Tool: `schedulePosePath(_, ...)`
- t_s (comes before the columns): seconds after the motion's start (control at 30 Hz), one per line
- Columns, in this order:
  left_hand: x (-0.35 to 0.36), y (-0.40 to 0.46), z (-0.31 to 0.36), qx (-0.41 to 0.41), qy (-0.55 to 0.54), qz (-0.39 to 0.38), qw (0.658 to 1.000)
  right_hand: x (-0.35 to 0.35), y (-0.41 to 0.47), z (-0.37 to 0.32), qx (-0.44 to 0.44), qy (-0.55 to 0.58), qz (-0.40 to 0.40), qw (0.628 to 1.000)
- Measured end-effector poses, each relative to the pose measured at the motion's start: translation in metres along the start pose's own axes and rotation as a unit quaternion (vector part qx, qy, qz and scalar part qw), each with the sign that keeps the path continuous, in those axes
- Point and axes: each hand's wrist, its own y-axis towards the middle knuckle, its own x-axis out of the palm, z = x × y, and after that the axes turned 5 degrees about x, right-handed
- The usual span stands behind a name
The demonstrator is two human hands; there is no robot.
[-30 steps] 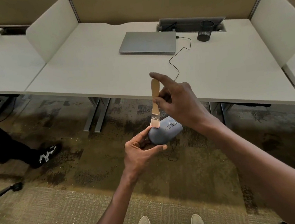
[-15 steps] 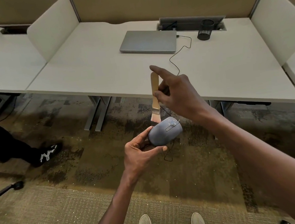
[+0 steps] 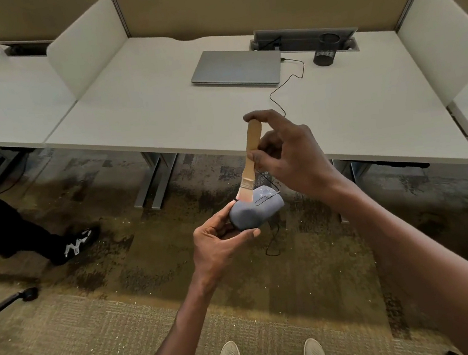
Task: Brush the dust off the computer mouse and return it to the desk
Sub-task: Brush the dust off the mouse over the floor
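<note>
My left hand [image 3: 219,240] grips a grey-blue wired computer mouse [image 3: 255,211] by its near end, held in the air in front of the white desk [image 3: 162,118]. My right hand [image 3: 288,156] pinches the wooden handle of a small paintbrush [image 3: 251,158]. The pale bristles point down and touch the mouse's upper left side. A thin black cable [image 3: 275,239] dangles in a loop under the mouse.
A shut silver laptop [image 3: 236,67] lies at the desk's back with a black cable [image 3: 289,83] running toward me. A black mesh cup [image 3: 324,54] stands right of it. White dividers flank the desk. Another person's leg and shoe [image 3: 77,243] are at left.
The brush lifted off the mouse half a second ago and has come back down, so its bristles touch the mouse's left side again. My left hand keeps the mouse nearly still.
</note>
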Motion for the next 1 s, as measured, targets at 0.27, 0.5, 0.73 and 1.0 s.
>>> schedulePosePath(0.27,-0.003,0.007,0.001,0.009,-0.003,0.011,1.000,-0.004,-0.016,0.009,-0.026,-0.001,-0.041,0.999)
schedulePosePath(0.5,-0.003,0.006,0.001,0.007,0.001,0.007,1.000,-0.010,-0.009,0.014,-0.010,-0.038,0.023,0.999)
schedulePosePath(0.73,-0.004,0.005,0.005,0.011,-0.004,0.004,1.000,-0.007,-0.009,0.012,-0.011,0.007,0.026,1.000)
schedulePosePath(1.0,-0.004,0.006,0.005,0.006,0.003,-0.011,1.000,-0.007,-0.002,0.018,0.001,-0.052,0.035,0.998)
